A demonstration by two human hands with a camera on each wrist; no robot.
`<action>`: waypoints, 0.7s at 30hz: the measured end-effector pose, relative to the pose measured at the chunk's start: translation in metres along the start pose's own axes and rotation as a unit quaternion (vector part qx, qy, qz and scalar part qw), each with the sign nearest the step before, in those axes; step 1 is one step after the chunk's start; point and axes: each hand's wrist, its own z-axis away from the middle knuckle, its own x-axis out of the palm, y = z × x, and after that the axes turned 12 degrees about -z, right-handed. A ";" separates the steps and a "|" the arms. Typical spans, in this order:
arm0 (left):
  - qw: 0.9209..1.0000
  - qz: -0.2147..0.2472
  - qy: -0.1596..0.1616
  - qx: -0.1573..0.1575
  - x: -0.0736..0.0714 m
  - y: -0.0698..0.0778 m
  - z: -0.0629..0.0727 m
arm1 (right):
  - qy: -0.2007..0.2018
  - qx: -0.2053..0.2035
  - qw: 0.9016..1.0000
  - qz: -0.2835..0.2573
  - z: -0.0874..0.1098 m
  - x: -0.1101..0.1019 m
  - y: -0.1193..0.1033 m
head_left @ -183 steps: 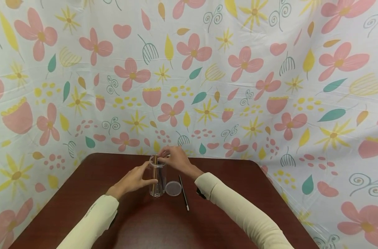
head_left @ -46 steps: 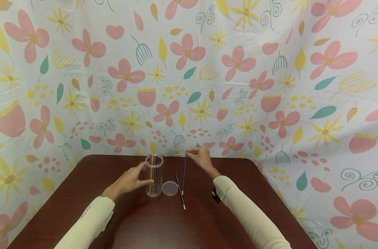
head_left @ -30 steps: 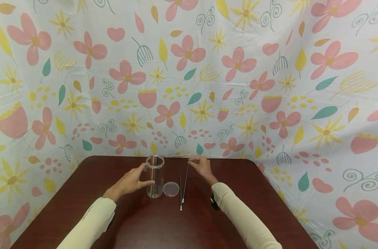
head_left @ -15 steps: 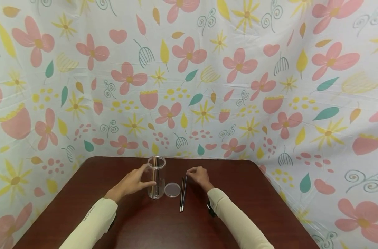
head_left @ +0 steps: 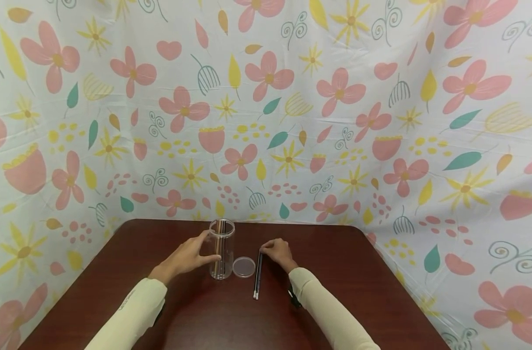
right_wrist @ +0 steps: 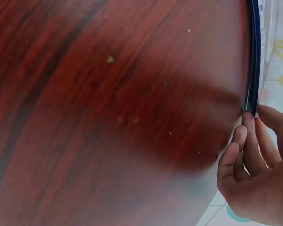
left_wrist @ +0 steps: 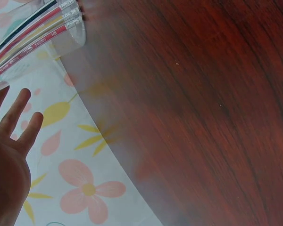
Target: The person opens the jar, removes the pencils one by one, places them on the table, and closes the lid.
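Observation:
A tall clear plastic jar (head_left: 229, 250) stands upright and uncapped, with several pencils (left_wrist: 37, 42) inside, their eraser ends at the bottom. My left hand (head_left: 183, 256) holds the jar's left side, thumb in front and fingers behind. In the left wrist view, several fingers of this hand (left_wrist: 12, 155) are spread beside the jar. Two dark pencils (head_left: 257, 277) lie side by side on the table, white eraser ends toward me. My right hand (head_left: 278, 253) pinches at their far ends. Its thumb and fingertips meet at the dark pencils (right_wrist: 254, 61) in the right wrist view.
A round clear lid (head_left: 244, 267) lies flat between the jar and the dark pencils. The dark red-brown wooden table (head_left: 213, 316) has rounded far corners. Behind it hangs a white floral cloth (head_left: 266, 126).
My right hand took a second dark pencil from the jar, lowered it to the table and brought it alongside the first one. My left hand has stayed at the jar.

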 end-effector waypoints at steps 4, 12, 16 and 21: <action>1.000 -0.001 -0.001 -0.002 0.000 0.001 0.000 | -0.006 0.002 1.000 -0.002 0.001 -0.002 -0.003; 1.000 0.005 -0.012 -0.012 -0.001 0.004 0.001 | -0.014 0.012 1.000 -0.009 0.003 -0.001 -0.001; 1.000 0.005 -0.011 -0.011 -0.001 0.004 0.002 | -0.015 0.009 1.000 -0.011 0.005 -0.001 -0.002; 1.000 0.001 -0.008 -0.006 -0.001 0.004 0.002 | -0.014 -0.003 1.000 -0.012 0.005 -0.002 -0.003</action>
